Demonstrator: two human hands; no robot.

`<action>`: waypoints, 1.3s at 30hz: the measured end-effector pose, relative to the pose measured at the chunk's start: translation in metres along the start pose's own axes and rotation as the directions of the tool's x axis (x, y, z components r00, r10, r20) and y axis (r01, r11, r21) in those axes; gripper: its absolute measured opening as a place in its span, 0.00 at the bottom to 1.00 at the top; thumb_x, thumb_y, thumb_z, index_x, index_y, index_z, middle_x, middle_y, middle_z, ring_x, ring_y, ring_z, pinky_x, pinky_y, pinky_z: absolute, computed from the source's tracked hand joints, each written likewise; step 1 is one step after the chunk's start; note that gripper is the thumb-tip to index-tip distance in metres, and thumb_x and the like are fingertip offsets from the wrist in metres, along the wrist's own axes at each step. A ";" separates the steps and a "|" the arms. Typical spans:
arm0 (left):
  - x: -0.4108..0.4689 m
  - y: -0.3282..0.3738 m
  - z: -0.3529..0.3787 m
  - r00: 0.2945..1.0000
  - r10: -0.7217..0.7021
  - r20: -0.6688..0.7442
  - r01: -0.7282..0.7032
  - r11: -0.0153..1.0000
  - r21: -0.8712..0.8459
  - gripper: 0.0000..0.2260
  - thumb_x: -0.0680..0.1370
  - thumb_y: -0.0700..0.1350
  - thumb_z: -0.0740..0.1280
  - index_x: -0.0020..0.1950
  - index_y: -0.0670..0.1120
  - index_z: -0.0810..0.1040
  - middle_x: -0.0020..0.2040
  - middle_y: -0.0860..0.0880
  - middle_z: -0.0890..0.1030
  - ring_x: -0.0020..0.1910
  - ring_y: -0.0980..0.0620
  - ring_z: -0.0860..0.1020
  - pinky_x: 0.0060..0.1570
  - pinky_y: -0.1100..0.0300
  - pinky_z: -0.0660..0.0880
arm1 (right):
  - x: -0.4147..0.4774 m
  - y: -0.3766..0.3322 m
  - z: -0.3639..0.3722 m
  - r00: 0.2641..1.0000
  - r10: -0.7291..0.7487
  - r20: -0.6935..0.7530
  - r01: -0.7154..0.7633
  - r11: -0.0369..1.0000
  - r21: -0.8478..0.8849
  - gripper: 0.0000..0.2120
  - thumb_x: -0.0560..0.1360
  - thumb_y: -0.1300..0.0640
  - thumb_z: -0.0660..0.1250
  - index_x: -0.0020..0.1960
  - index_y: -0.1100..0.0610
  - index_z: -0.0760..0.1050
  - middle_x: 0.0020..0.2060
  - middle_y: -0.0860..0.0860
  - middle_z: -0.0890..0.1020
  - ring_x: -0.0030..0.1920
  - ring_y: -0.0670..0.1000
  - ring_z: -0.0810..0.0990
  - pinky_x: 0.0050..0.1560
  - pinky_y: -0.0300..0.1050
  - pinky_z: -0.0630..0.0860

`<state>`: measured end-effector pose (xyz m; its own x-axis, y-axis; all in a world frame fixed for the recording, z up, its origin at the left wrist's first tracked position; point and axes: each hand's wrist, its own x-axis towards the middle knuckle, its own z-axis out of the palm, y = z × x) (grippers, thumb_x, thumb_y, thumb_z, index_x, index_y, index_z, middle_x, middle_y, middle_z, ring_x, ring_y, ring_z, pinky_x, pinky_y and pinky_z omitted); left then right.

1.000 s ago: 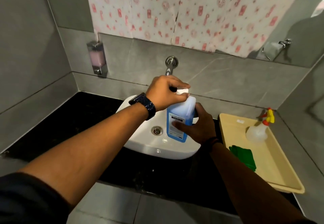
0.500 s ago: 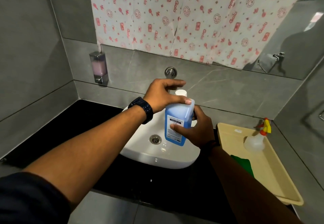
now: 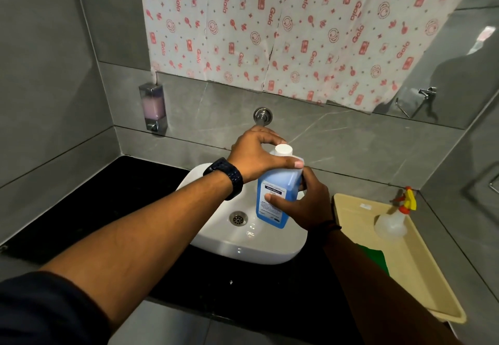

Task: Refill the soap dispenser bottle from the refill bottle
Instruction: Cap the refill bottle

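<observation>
Uncapping, I judge: right hand (image 3: 305, 205) grips blue plastic refill bottle (image 3: 271, 204), left hand (image 3: 256, 155) curls round white cap (image 3: 283, 150); next, unscrew.

Bare forearms (image 3: 162, 223) reach in from 8 and 5 o'clock. The left hand (image 3: 256, 155) curls over the top of the refill bottle (image 3: 272, 196), thumb along its shoulder; the right hand (image 3: 307, 205) grips its side, thumb across the front.

A white basin (image 3: 243, 250) with a metal drain (image 3: 238, 218) sits on the black tabletop (image 3: 108, 209), below a wall spout (image 3: 262, 116). To the right, a beige tray (image 3: 421, 271) holds a clear spray bottle (image 3: 391, 223) and a green cloth (image 3: 374, 259). Red-printed paper (image 3: 270, 34) covers most of the mirror (image 3: 459, 74).
</observation>
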<state>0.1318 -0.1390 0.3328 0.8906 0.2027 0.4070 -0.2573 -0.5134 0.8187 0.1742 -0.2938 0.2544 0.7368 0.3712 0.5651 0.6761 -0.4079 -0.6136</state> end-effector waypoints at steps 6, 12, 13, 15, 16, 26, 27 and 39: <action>0.002 -0.002 -0.004 0.999 -0.037 0.019 0.037 0.999 -0.025 0.19 0.53 0.62 0.77 0.39 0.57 0.81 0.52 0.58 0.74 0.53 0.61 0.72 0.50 0.66 0.69 | -0.001 0.000 0.001 1.000 0.000 0.019 0.001 1.000 -0.016 0.30 0.59 0.39 0.76 0.53 0.52 0.70 0.46 0.48 0.81 0.40 0.47 0.80 0.37 0.37 0.79; -0.004 -0.011 -0.003 0.994 -0.082 -0.072 0.077 0.995 -0.067 0.21 0.52 0.65 0.74 0.38 0.55 0.81 0.51 0.57 0.74 0.53 0.56 0.73 0.54 0.60 0.71 | -0.004 -0.002 0.003 0.998 0.041 0.043 -0.041 0.999 -0.010 0.27 0.60 0.41 0.77 0.51 0.49 0.68 0.44 0.43 0.78 0.38 0.44 0.79 0.35 0.30 0.74; -0.004 -0.010 -0.002 0.995 -0.083 -0.058 0.078 0.993 -0.084 0.21 0.53 0.64 0.74 0.39 0.53 0.82 0.51 0.56 0.74 0.53 0.56 0.74 0.55 0.58 0.72 | -0.004 -0.002 0.003 0.998 0.050 0.040 -0.050 0.999 0.006 0.26 0.60 0.42 0.77 0.51 0.49 0.69 0.44 0.44 0.79 0.39 0.45 0.79 0.36 0.31 0.74; -0.002 -0.006 -0.005 0.998 -0.063 -0.012 0.061 0.992 -0.106 0.21 0.54 0.62 0.75 0.40 0.51 0.83 0.51 0.55 0.74 0.53 0.56 0.73 0.54 0.56 0.74 | -0.002 -0.003 0.002 0.998 0.051 0.047 -0.054 0.997 0.057 0.26 0.60 0.44 0.78 0.50 0.53 0.70 0.46 0.47 0.81 0.41 0.47 0.80 0.38 0.36 0.77; -0.001 -0.004 -0.007 0.999 -0.047 0.010 0.048 0.992 -0.114 0.21 0.55 0.62 0.75 0.41 0.51 0.84 0.51 0.54 0.73 0.53 0.56 0.73 0.53 0.58 0.74 | -0.001 -0.004 0.002 0.998 0.043 0.056 -0.048 0.995 0.088 0.26 0.60 0.45 0.78 0.50 0.55 0.71 0.46 0.49 0.82 0.42 0.48 0.80 0.39 0.38 0.78; 0.003 -0.004 -0.014 0.995 0.011 0.096 0.013 0.970 -0.243 0.16 0.57 0.54 0.76 0.43 0.53 0.83 0.54 0.51 0.74 0.52 0.62 0.73 0.39 0.74 0.73 | 0.009 -0.003 -0.009 0.991 0.002 0.133 -0.030 0.978 0.206 0.24 0.61 0.44 0.77 0.50 0.55 0.75 0.44 0.43 0.82 0.42 0.41 0.80 0.38 0.31 0.74; 0.003 -0.011 -0.013 0.996 0.008 0.088 0.012 0.975 -0.222 0.20 0.58 0.54 0.77 0.48 0.54 0.82 0.56 0.53 0.73 0.54 0.62 0.72 0.43 0.74 0.71 | 0.010 -0.002 -0.011 0.992 0.005 0.127 -0.032 0.975 0.218 0.23 0.62 0.44 0.77 0.51 0.54 0.76 0.45 0.43 0.83 0.43 0.42 0.80 0.39 0.32 0.74; 0.026 -0.069 0.033 0.956 -0.015 0.292 -0.032 0.988 0.154 0.27 0.54 0.66 0.75 0.51 0.62 0.79 0.43 0.63 0.81 0.45 0.64 0.78 0.53 0.62 0.70 | 0.033 0.018 -0.029 0.954 0.300 0.006 -0.273 0.859 0.434 0.17 0.64 0.49 0.73 0.50 0.52 0.77 0.42 0.43 0.84 0.45 0.47 0.83 0.39 0.35 0.78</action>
<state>0.1857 -0.1260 0.2734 0.9650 -0.0423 0.2590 -0.2249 -0.6420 0.7330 0.2109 -0.3131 0.2782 0.9057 0.2363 0.3518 0.3809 -0.0899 -0.9202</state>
